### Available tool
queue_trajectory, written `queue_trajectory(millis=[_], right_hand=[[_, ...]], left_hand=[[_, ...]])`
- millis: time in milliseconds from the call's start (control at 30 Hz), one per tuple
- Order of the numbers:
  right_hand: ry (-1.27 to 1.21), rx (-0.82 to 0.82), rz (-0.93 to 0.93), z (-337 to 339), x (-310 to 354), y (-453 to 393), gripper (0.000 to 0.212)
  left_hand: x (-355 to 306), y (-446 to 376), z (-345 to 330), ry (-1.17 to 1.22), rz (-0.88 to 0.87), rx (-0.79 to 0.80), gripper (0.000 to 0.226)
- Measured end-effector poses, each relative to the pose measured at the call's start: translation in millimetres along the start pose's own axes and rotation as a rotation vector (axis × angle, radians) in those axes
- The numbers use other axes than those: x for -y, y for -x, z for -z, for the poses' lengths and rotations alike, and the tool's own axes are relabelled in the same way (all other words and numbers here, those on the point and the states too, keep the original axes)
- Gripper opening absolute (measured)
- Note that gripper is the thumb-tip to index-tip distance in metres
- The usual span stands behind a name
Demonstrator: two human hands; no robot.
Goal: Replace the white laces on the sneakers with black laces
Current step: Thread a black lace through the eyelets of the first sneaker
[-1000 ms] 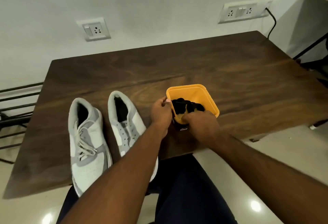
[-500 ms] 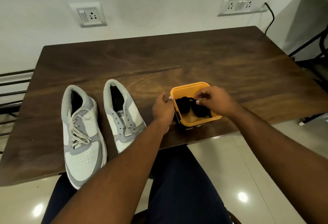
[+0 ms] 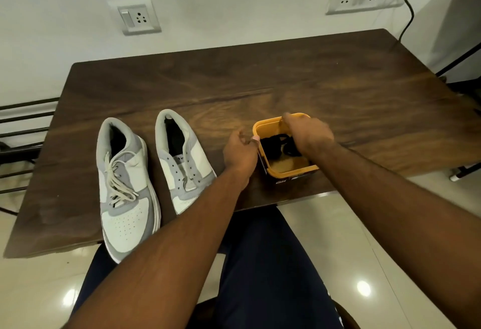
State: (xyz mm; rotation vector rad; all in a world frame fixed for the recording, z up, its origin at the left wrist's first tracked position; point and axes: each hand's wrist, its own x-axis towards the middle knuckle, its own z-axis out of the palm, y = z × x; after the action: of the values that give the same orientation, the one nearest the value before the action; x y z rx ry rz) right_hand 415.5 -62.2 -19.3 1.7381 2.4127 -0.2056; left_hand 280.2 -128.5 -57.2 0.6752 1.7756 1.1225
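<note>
a: which step was in hand?

b: fetching the black laces, by my reading. the right hand was inside the yellow tub, knuckles up, fingers bent down over the dark bundle. whether they actually pinched a lace, i could not tell; the hand hid its own fingertips.

a: and the left?

b: the left hand gripped the tub's left wall, thumb on the rim, steadying it near the table's near edge.

a: the shoes?

b: to the left. the right sneaker already had bare eyelets; the left sneaker, just beside it, was still tied with white laces.

a: so the next move called for what?

b: a firm pinch on one lace end, lifted clear without dragging the tangle, while the left hand held the tub down.
</note>
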Motion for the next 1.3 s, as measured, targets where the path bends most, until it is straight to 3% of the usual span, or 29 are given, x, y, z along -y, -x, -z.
queue_trajectory(millis=[100, 233, 367, 500, 633, 800, 900, 967, 1033, 1100, 1133, 1200, 1233, 1300], right_hand=[[-0.027, -0.166, -0.028, 36, 4, 20, 0.024], [-0.591, -0.362, 0.026, 50, 29, 44, 0.018], [-1.184, -0.221, 0.1, 43, 93, 73, 0.021], [-1.383, -0.15, 0.102, 28, 134, 92, 0.01], [-1.441, -0.219, 0.169, 29, 153, 104, 0.015], [-1.51, -0.345, 0.193, 39, 151, 107, 0.021], [-1.517, -0.226, 0.177, 21, 159, 106, 0.019], [-1.433, -0.131, 0.169, 0, 167, 105, 0.019], [-1.312, -0.161, 0.168, -14, 174, 104, 0.017], [-1.301, -0.192, 0.125, -18, 177, 104, 0.017], [-1.311, -0.185, 0.113, -19, 179, 105, 0.017], [-1.309, -0.171, 0.115, -19, 182, 108, 0.007], [-1.289, -0.17, 0.122, -19, 182, 108, 0.002], [-1.286, -0.154, 0.133, -19, 183, 111, 0.012]], left_hand=[[2, 19, 21, 0.118, -0.134, -0.054, 0.038], [6, 63, 57, 0.354, -0.077, 0.093, 0.024], [13, 93, 84, 0.563, -0.051, 0.258, 0.035], [17, 95, 109, 0.61, -0.108, 0.221, 0.025], [9, 96, 136, 0.59, -0.163, -0.043, 0.016], [-10, 98, 189, 0.74, -0.276, -0.332, 0.016], [-4, 92, 213, 0.718, -0.204, -0.51, 0.011], [10, 88, 220, 0.614, -0.086, -0.482, 0.017], [28, 88, 221, 0.213, -0.017, -0.449, 0.04], [42, 96, 212, -0.333, -0.126, -0.515, 0.058], [45, 103, 203, -0.378, -0.231, -0.506, 0.057], [47, 109, 185, -0.084, -0.338, -0.275, 0.05], [46, 110, 177, 0.102, -0.282, -0.125, 0.046], [45, 109, 168, 0.264, -0.206, 0.045, 0.033]])
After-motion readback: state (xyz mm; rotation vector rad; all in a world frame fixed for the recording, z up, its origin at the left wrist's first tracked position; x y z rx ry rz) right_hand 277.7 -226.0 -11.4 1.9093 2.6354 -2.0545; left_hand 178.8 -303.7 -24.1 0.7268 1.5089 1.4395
